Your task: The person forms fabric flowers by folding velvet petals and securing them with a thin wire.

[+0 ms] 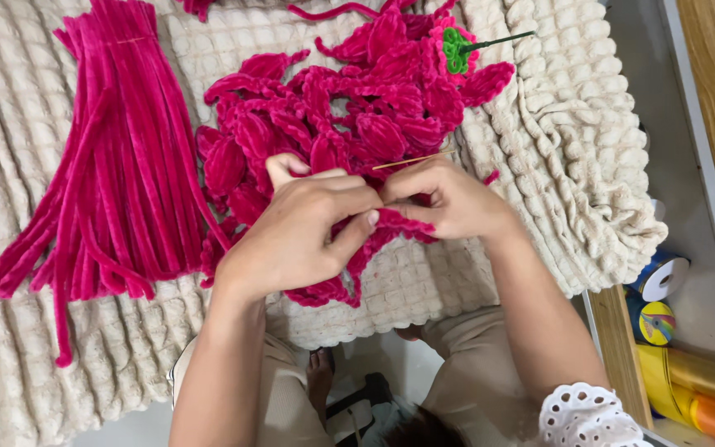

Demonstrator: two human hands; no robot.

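Head view: left hand [304, 228] and right hand [448, 199] pinch a magenta pipe cleaner [391, 225] — its length running left-right.

Can't really see how the magenta pipe cleaner [391, 223] bends, the left hand [299, 232] and right hand [448, 199] cover most of it. The thin stick [411, 160] disappears behind the right fingers. Bundle of straight stems [122, 124] is chopped off at the top edge, orange rolls [705, 397] at the corner

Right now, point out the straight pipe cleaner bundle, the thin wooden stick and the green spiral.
Pipe cleaner bundle [130, 149], head view, middle of strands.
Wooden stick [411, 160], head view, mid-shaft.
Green spiral [454, 45], head view, its centre.
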